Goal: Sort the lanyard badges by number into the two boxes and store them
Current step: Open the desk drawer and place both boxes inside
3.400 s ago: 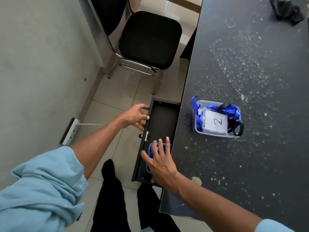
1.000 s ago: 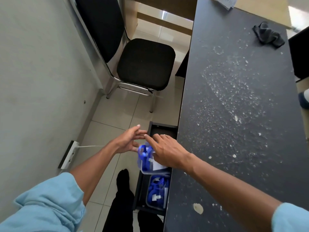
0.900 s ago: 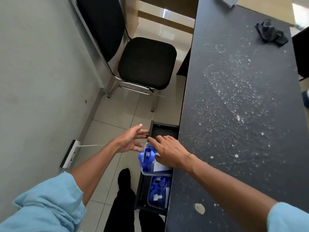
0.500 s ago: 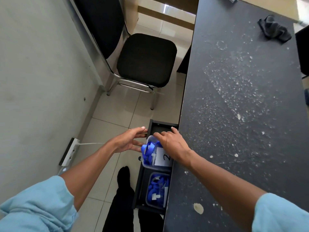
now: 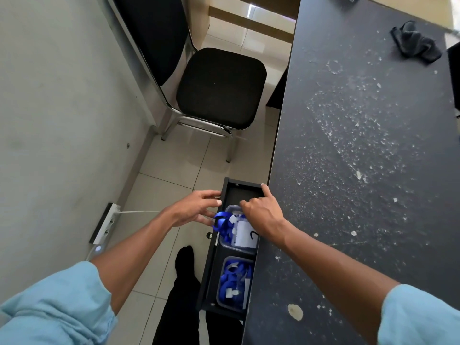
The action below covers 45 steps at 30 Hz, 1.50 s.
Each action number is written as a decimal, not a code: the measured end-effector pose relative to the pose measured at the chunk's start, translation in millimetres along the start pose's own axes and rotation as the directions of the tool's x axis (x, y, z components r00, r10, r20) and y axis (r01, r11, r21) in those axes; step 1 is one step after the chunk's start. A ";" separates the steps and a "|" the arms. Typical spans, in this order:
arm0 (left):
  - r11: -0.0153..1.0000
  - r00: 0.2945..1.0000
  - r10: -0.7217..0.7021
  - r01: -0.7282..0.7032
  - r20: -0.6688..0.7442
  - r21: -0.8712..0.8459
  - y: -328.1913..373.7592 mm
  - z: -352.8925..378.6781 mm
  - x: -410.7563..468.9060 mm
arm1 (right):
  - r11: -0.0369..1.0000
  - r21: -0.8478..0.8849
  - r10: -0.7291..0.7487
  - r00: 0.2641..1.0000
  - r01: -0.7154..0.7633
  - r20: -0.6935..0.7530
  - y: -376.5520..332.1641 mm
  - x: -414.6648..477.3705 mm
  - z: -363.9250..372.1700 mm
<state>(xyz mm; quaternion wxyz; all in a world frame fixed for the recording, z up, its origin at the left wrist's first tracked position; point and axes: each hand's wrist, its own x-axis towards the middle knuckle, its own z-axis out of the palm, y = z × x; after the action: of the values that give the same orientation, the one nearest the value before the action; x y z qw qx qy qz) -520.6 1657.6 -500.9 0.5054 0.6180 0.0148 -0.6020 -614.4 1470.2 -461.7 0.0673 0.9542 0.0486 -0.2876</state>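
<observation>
drawer [image 5: 245,192]: open under desk [image 5: 361,170] edge
far box [image 5: 230,209]: in drawer; blue lanyards, white card [image 5: 245,236], handwritten "2" half covered
near box [image 5: 234,282]: in drawer, blue lanyards
right hand [image 5: 263,215]: curled over far box, gripping
left hand [image 5: 196,210]: fingers straight, at drawer front

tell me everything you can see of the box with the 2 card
The clear plastic box is rectangular with rounded corners and sits upright in the open black drawer, beyond a second box. It holds blue lanyards, one loop spilling over its left rim, and a white card on top showing part of a handwritten 2. The right hand covers its far end, fingers curled at the rim; the left hand is beside the loop.
</observation>
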 end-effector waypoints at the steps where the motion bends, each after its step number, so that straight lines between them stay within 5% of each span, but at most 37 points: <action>1: 1.000 1.000 0.009 -0.009 -0.007 0.009 -0.8 0.5 0.5 | 1.000 -0.002 0.000 1.000 0.000 0.000 -1.7 0.5 1.4; 9: 0.989 0.988 0.094 -0.079 -0.124 0.123 -6.7 10.5 6.5 | 0.998 -0.062 -0.013 0.999 0.015 0.037 -6.6 -0.4 8.7; 17: 0.991 0.982 0.095 -0.079 -0.165 0.105 -11.2 13.0 7.7 | 0.990 0.113 -0.080 0.997 0.082 -0.019 -22.0 -4.0 9.5; 25: 0.991 0.984 0.095 -0.080 -0.148 0.107 -12.9 12.2 7.1 | 0.994 0.106 -0.016 0.997 0.024 -0.076 -21.6 -1.2 17.0; 29: 0.992 0.986 0.096 -0.084 -0.139 0.092 -12.9 11.4 5.9 | 0.905 0.176 -0.317 0.889 0.388 -0.332 -20.8 -7.7 17.8; 31: 0.990 0.983 0.102 -0.085 -0.150 0.115 -12.9 11.8 6.3 | 0.825 0.137 -0.486 0.813 0.548 -0.322 -22.1 -11.5 19.1; 45: 0.988 0.984 0.110 -0.092 -0.142 0.127 -11.0 14.3 1.7 | 0.947 0.001 -0.322 0.946 0.322 -0.035 -20.7 -8.7 19.6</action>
<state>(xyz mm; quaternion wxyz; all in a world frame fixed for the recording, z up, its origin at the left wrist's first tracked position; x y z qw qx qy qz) -537.5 1652.8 -505.6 0.4948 0.6904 -0.0149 -0.5276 -635.0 1487.0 -475.0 0.0154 0.9384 0.2040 -0.2786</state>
